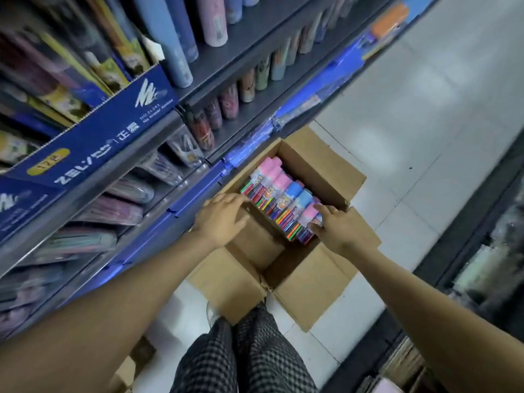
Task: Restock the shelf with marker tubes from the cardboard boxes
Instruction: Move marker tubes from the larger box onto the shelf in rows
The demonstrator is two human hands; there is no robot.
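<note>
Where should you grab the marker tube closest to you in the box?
Probably around its clear middle, from above. The nearest marker tube lies on its side, packed against its neighbours in the cardboard box, so only its top is free. The right hand already touches it.

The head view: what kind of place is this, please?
Most likely a stationery shop aisle. Tiered shelves hold rows of pen tubes and packed sets, a blue display box stands on one, and an open cardboard box of marker tubes sits on the tiled floor.
</note>
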